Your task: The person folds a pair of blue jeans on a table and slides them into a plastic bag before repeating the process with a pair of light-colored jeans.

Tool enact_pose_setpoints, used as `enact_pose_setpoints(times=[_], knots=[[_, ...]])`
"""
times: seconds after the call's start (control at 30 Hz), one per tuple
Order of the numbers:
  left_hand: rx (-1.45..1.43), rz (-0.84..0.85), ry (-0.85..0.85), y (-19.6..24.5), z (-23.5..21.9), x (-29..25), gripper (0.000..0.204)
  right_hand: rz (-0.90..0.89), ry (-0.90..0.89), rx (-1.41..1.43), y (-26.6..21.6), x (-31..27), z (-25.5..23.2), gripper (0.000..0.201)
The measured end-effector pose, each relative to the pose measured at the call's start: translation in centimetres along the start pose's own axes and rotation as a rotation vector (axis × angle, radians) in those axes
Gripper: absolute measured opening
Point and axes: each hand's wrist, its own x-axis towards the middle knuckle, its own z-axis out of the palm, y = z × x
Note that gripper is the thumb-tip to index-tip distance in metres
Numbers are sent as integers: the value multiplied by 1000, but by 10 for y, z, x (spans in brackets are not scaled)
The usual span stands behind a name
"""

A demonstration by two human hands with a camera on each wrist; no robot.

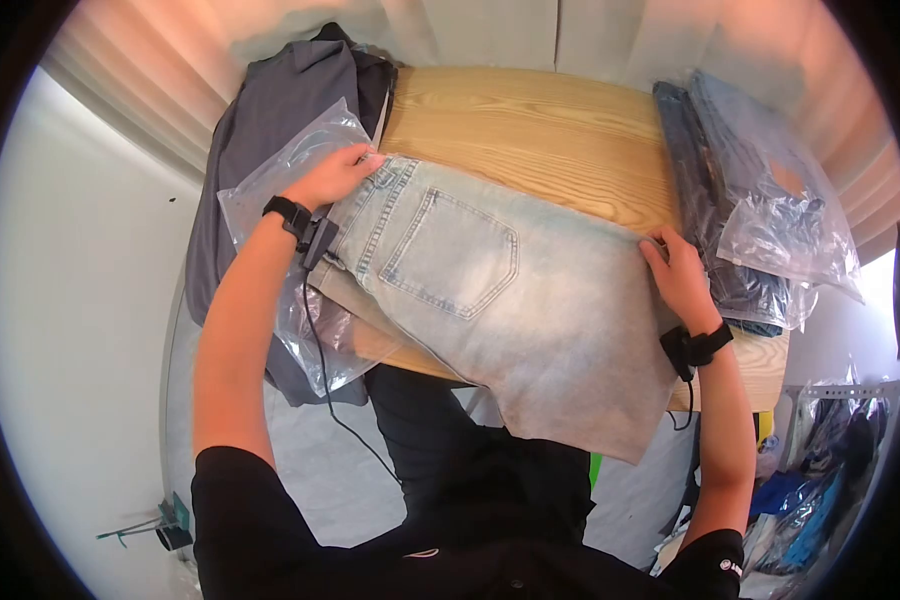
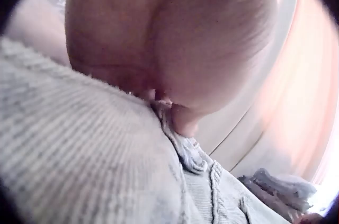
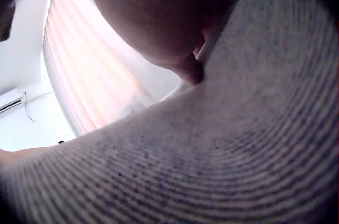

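Note:
A pair of light-wash denim shorts, folded lengthwise with a back pocket showing, is held up between both hands over the table's front part. My left hand pinches the waistband corner; in the left wrist view its thumb presses on the denim edge. At the other end my right hand grips the leg's hem corner, and in the right wrist view a fingertip bends over the cloth. The lower leg hangs past the table's front edge. Behind the waistband lies a clear plastic bag, partly hidden.
Dark grey garments are heaped on the table's left side. Several folded jeans in clear bags are stacked at the right. Wooden tabletop shows behind the shorts. A rack with bagged clothes stands at lower right.

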Motion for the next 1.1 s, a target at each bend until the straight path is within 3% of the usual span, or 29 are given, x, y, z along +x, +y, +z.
enact_pose_setpoints(times=[0.1, 0.17, 0.33, 0.37, 0.4, 0.43, 0.47, 0.5, 0.6, 0.7, 0.73, 0.83, 0.87, 0.97, 1.07, 1.1], knots=[[205, 43, -13, -16, 1, 9, 27, 2, -29, -36, 5, 6, 0, 23], [313, 74, 73, -19, 9, 13, 29, 6, -52, -53, 13, 9, 5, 25], [441, -38, 196, -15, 8, -15, 51, -226, 145, -50, -18, -33, -21, 36], [450, -125, 34, -7, 0, -28, 52, -281, 193, -62, -21, -54, -27, 38], [456, -212, -131, 0, -7, -42, 55, -197, 208, 13, -23, -76, -34, 40], [365, -201, -176, -4, -10, -60, 56, -113, 228, 88, -23, -98, -37, 42], [403, -503, -188, 35, -8, -79, 58, -21, 213, 92, -11, -123, -37, 47], [361, -467, -157, 36, -4, -92, 57, 68, 199, 95, 1, -143, -36, 51], [282, -382, -29, 29, 0, -114, 55, 492, 100, 594, -1, -176, -32, 62], [276, -316, 122, 17, 19, -119, 51, 498, -44, 732, -20, -177, -27, 67], [251, -278, 164, 13, 26, -122, 49, 514, -100, 603, -19, -175, -23, 70], [97, -235, 286, -4, 31, -119, 44, 298, 22, 465, -15, -165, -13, 71], [34, -241, 322, -11, 29, -121, 43, 367, 39, 666, -20, -158, -15, 71], [16, -271, 356, -19, 13, -126, 39, 260, 132, 590, -16, -144, -2, 68], [167, -146, 409, -38, 16, -128, 41, 436, 56, 166, -33, -133, -4, 67], [401, -20, 468, -24, 21, -131, 41, 328, 145, 95, -34, -135, -3, 67]])
